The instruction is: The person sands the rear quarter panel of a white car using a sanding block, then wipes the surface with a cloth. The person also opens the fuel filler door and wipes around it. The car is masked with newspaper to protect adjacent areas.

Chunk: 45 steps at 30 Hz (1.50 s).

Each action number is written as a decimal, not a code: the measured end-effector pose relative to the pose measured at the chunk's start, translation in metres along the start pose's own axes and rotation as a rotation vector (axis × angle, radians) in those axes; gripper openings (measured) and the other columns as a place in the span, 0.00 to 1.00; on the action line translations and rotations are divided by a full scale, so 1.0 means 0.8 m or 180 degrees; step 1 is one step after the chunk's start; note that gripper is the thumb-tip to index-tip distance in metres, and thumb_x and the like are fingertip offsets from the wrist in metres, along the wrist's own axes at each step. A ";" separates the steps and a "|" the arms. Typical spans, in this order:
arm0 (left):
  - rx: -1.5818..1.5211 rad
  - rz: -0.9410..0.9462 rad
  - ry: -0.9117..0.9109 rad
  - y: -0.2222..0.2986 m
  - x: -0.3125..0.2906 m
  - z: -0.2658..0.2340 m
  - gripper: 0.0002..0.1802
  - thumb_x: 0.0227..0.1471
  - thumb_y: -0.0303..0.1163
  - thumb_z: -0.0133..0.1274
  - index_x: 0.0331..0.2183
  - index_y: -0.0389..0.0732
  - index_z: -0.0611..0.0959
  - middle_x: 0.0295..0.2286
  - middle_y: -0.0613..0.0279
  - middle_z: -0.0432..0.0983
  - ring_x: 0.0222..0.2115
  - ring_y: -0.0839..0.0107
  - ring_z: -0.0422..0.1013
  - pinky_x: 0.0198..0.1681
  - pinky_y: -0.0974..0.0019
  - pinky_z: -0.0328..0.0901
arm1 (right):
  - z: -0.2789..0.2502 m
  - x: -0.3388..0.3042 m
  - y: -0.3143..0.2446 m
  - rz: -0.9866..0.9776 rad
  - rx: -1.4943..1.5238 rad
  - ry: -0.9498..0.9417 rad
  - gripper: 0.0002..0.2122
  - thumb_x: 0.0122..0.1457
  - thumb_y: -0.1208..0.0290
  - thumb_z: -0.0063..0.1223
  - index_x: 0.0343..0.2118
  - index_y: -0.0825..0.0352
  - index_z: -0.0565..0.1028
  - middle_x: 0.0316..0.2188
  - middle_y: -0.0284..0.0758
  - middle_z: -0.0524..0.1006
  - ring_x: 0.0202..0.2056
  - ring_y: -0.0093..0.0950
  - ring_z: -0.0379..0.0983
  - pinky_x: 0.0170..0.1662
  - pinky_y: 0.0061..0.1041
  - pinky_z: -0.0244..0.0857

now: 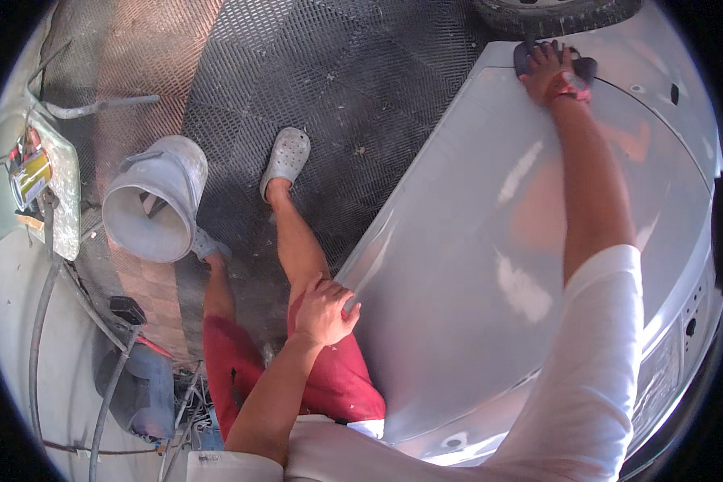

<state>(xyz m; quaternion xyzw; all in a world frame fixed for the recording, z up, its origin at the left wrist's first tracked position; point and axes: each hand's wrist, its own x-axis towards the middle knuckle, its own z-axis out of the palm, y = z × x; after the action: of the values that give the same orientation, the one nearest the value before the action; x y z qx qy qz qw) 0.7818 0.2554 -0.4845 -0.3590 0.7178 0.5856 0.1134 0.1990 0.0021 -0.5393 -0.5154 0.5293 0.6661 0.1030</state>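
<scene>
At the far right, my right hand (545, 74) reaches out along a grey car door (450, 233) and presses on a dark pad (584, 69). Its fingers lie over the pad, which rests against the panel near the door's far edge; most of the pad is under the hand. Whitish and pinkish patches mark the door's dull paint. My left hand (327, 312) rests on my knee, fingers loosely bent and thumb apart, holding nothing.
A car tyre (558, 14) shows beyond the door. On the left, a white bucket (154, 201) stands on the grey floor mat (353, 88). Metal stand bars (48, 321) rise beside it, near a tray (64, 201) holding a yellow can (32, 178). A dark container (140, 386) is lower left.
</scene>
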 end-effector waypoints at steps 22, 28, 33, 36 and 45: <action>-0.0145 -0.0049 -0.0001 0.028 0.074 -0.056 0.16 0.56 0.44 0.62 0.38 0.42 0.89 0.36 0.56 0.86 0.47 0.60 0.78 0.67 0.49 0.59 | 0.011 0.076 -0.107 -0.0820 0.0809 -0.0267 0.27 0.73 0.52 0.45 0.70 0.58 0.68 0.76 0.37 0.59 0.77 0.39 0.50 0.78 0.49 0.40; -0.0254 -0.0094 0.0145 0.037 0.089 -0.069 0.15 0.55 0.44 0.63 0.36 0.43 0.89 0.36 0.59 0.86 0.48 0.61 0.79 0.67 0.47 0.60 | 0.005 0.176 -0.066 0.0066 0.0787 -0.0398 0.32 0.76 0.47 0.35 0.77 0.56 0.58 0.80 0.37 0.51 0.80 0.40 0.41 0.79 0.52 0.36; -0.0138 -0.0175 -0.0111 0.039 0.090 -0.065 0.17 0.59 0.46 0.60 0.37 0.42 0.90 0.38 0.63 0.88 0.50 0.64 0.78 0.70 0.48 0.59 | 0.026 0.216 -0.144 -0.0271 0.0765 -0.0451 0.32 0.77 0.46 0.34 0.75 0.64 0.61 0.78 0.41 0.55 0.78 0.44 0.46 0.79 0.47 0.42; -0.0161 -0.0166 0.0023 0.038 0.086 -0.062 0.15 0.56 0.45 0.64 0.36 0.43 0.89 0.38 0.62 0.87 0.49 0.62 0.79 0.68 0.47 0.60 | 0.043 0.188 -0.201 -0.0331 0.1197 -0.0780 0.33 0.77 0.46 0.32 0.71 0.69 0.67 0.76 0.44 0.60 0.76 0.45 0.54 0.78 0.46 0.46; -0.0309 -0.0119 0.0129 0.021 0.057 -0.046 0.13 0.52 0.41 0.66 0.36 0.42 0.88 0.36 0.57 0.86 0.48 0.60 0.79 0.68 0.49 0.60 | 0.075 -0.082 -0.502 -0.2006 0.0250 -0.0654 0.27 0.77 0.48 0.35 0.66 0.58 0.77 0.68 0.41 0.73 0.70 0.44 0.67 0.71 0.52 0.55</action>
<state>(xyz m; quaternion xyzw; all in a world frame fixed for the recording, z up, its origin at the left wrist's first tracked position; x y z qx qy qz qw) 0.7477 0.2051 -0.4880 -0.3893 0.6839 0.6101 0.0922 0.4681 0.2456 -0.7329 -0.5795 0.3560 0.6291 0.3765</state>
